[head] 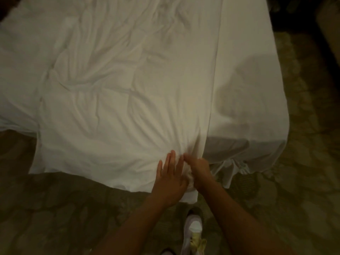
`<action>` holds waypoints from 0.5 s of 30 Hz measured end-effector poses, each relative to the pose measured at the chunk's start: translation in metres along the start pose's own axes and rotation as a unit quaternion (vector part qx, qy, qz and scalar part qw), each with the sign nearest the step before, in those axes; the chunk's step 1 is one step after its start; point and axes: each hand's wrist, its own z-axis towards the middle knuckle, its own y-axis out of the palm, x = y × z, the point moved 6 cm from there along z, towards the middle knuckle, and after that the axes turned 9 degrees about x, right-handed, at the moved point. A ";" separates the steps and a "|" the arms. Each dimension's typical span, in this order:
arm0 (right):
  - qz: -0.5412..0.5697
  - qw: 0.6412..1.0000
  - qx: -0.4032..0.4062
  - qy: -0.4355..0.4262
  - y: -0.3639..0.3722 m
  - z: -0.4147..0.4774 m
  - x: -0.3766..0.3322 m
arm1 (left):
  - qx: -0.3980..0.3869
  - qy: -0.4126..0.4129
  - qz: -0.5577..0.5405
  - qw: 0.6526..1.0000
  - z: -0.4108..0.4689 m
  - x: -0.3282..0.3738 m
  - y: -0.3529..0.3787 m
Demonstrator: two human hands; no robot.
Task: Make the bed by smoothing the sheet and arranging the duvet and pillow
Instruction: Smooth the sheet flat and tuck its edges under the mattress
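Note:
A wrinkled white duvet [117,92] covers most of the bed and hangs over the near edge. To its right lies the smoother white sheet [248,85], which drapes over the bed's corner. My left hand [170,178] lies flat with straight fingers on the duvet's hanging edge. My right hand [199,171] grips a bunched fold of the duvet at its right corner, right beside my left hand. No pillow is in view.
Patterned carpet [64,208] runs along the near side and to the right of the bed. My shoe [193,230] stands on the carpet just under the duvet's corner. Dark shapes fill the far right corner.

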 end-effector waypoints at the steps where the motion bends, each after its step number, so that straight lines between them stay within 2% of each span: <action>1: -0.022 1.000 0.002 0.006 0.000 0.000 -0.001 | -0.030 0.003 0.010 0.999 0.001 -0.002 0.002; 3: -0.070 0.997 0.015 0.010 0.003 0.010 0.001 | -0.085 0.001 0.053 0.995 0.003 -0.007 0.006; 5: -0.168 0.985 0.036 -0.028 0.004 0.020 0.005 | -0.130 0.004 0.093 0.987 -0.001 -0.009 0.012; 7: -0.269 0.959 0.055 -0.071 0.007 0.031 0.009 | -0.116 0.005 0.090 0.989 -0.007 -0.009 0.019; 9: -0.336 0.929 0.121 -0.092 -0.002 0.035 0.013 | -0.088 0.061 0.062 0.992 -0.012 -0.003 0.021; 11: -0.333 0.907 0.233 -0.107 -0.015 0.019 0.006 | 0.004 0.082 0.004 0.997 -0.007 -0.004 0.006; 12: -0.296 0.904 0.277 -0.136 -0.019 0.006 0.000 | 0.038 0.042 -0.036 0.998 0.000 -0.007 -0.013; 14: -0.180 0.922 0.277 -0.204 -0.013 -0.018 -0.009 | 0.093 -0.082 -0.100 0.987 0.015 -0.023 -0.043; 15: -0.142 0.939 0.228 -0.214 -0.003 -0.024 -0.008 | 0.081 -0.127 -0.101 0.983 0.022 -0.032 -0.048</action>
